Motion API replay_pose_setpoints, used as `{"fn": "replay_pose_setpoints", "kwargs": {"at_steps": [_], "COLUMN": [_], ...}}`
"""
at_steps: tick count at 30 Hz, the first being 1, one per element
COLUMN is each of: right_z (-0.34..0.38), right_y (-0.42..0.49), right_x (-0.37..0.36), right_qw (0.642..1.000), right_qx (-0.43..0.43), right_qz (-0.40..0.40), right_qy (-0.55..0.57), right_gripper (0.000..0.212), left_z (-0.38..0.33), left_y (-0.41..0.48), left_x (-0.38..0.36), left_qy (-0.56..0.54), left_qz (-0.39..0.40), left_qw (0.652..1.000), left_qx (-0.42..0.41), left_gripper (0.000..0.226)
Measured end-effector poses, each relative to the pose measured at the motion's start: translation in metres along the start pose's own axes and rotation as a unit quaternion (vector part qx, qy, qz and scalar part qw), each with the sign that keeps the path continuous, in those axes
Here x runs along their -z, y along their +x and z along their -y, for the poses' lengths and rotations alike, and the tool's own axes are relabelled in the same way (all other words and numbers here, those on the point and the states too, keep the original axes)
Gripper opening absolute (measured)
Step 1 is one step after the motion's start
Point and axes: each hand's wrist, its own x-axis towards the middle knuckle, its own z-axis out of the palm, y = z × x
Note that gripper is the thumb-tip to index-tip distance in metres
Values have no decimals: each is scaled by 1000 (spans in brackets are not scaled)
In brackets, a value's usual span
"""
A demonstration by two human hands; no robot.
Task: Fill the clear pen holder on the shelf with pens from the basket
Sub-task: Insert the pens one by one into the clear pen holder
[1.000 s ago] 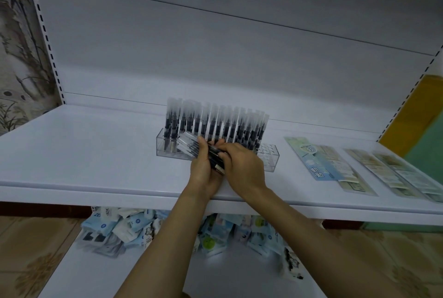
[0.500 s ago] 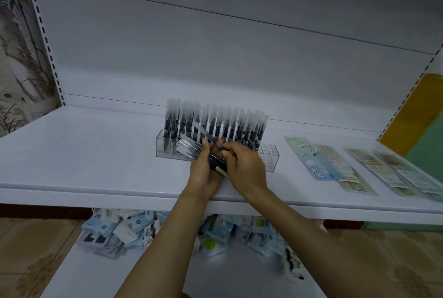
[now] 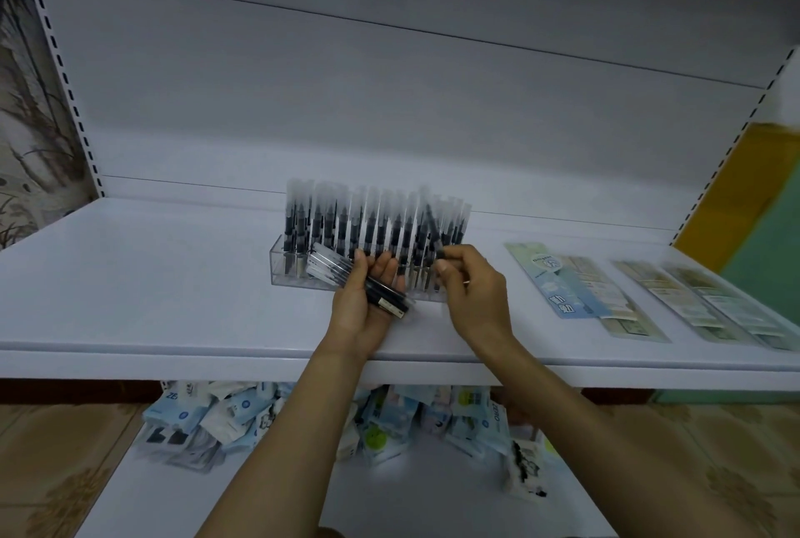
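Observation:
The clear pen holder [image 3: 285, 271] stands on the white shelf [image 3: 151, 286], holding several upright black pens [image 3: 342, 221] with frosted caps. My left hand [image 3: 361, 308] grips a bundle of pens [image 3: 359, 282] lying across its palm, just in front of the holder. My right hand [image 3: 474, 293] pinches a single pen [image 3: 430, 226] by its lower end and holds it nearly upright over the holder's right part. The basket is out of view.
Flat packaged items [image 3: 575, 291] lie in a row on the right of the shelf. Below, a lower shelf [image 3: 259, 507] carries a heap of small blue and white packets [image 3: 389, 420]. The shelf's back panel rises behind the holder.
My right hand has drawn one pen out of the bundle and moved right and up, tilting the pen upright over the holder. My left hand stays in place with the bundle.

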Motion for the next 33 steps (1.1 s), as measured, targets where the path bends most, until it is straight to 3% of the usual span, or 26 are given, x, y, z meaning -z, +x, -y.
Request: {"fn": "replay_pose_setpoints", "kwargs": {"at_steps": [6, 17, 26, 33], "right_z": [7, -30, -34, -38], "right_y": [23, 33, 30, 31], "right_x": [16, 16, 14, 10], "right_qw": [995, 972, 975, 990], "right_qx": [22, -90, -68, -33], "right_qz": [-59, -85, -106, -96], "right_qy": [80, 200, 183, 94], "right_gripper": [11, 11, 4, 5], "left_z": [0, -1, 0, 0], "left_y": [-1, 0, 1, 1], "left_x": [-1, 1, 2, 1], "left_qy": [-7, -9, -12, -11], "left_qz": [-4, -4, -1, -4], "left_qw": [1000, 1000, 1000, 1000], "left_qx": [8, 17, 14, 12], "left_gripper": [21, 17, 18, 17]}}
